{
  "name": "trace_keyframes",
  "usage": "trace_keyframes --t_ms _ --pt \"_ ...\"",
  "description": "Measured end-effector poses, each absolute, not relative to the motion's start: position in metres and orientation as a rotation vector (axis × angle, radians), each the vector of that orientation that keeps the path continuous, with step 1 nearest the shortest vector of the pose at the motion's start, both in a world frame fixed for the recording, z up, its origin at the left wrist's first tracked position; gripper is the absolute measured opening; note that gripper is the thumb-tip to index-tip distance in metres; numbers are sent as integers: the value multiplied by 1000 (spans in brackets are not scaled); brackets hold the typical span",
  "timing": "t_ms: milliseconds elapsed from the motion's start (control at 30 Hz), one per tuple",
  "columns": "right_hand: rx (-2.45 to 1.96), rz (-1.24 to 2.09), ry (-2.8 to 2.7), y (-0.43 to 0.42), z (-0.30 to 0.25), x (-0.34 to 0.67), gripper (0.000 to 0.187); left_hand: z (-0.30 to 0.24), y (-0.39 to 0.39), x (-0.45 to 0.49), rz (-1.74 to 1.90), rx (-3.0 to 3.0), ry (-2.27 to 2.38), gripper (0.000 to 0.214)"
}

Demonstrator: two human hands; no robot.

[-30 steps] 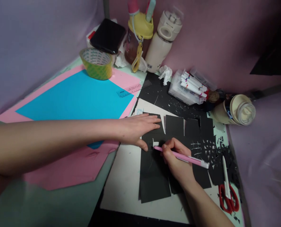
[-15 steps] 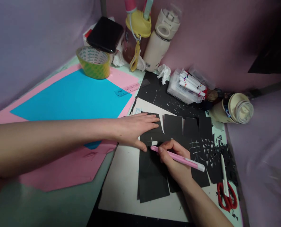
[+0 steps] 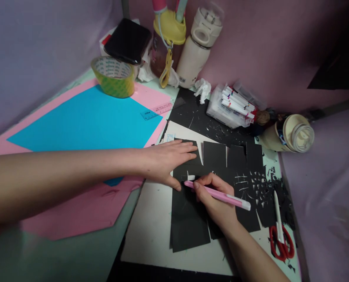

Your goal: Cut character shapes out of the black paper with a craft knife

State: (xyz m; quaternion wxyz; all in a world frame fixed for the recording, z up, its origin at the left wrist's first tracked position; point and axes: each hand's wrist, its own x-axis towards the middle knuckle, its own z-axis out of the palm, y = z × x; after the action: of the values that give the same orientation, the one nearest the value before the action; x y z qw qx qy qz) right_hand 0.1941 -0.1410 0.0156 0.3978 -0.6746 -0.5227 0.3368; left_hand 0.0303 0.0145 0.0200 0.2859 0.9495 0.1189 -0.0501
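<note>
My left hand (image 3: 167,161) lies flat with fingers spread, pressing on a black paper strip (image 3: 189,227). In my right hand (image 3: 217,197) is a slim pink pen-shaped craft knife (image 3: 231,199), gripped like a pencil. Its front end points left, by a small white cut-out in the strip just right of my left thumb; the tip itself is too small to make out. Beside this strip are more black strips (image 3: 214,152), some bearing cut-out characters. Under them is a white board (image 3: 150,227).
Red-handled scissors (image 3: 282,248) and a white pen-shaped tool (image 3: 277,215) lie at the right among black scraps. A tape roll (image 3: 114,84) rests on blue paper (image 3: 83,121). Behind stand a white bottle (image 3: 193,58), a yellow-lidded cup (image 3: 170,29) and a marker box (image 3: 230,111).
The pink craft knife and my right hand have shifted very slightly left. The whole view has also drifted a little left. My left hand keeps its place on the strip.
</note>
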Motion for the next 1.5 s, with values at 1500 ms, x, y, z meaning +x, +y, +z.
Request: trace_keyframes --t_ms 1500 --pt "-1658 811 -1365 -140 18 194 14 20 15 30 -145 2519 316 93"
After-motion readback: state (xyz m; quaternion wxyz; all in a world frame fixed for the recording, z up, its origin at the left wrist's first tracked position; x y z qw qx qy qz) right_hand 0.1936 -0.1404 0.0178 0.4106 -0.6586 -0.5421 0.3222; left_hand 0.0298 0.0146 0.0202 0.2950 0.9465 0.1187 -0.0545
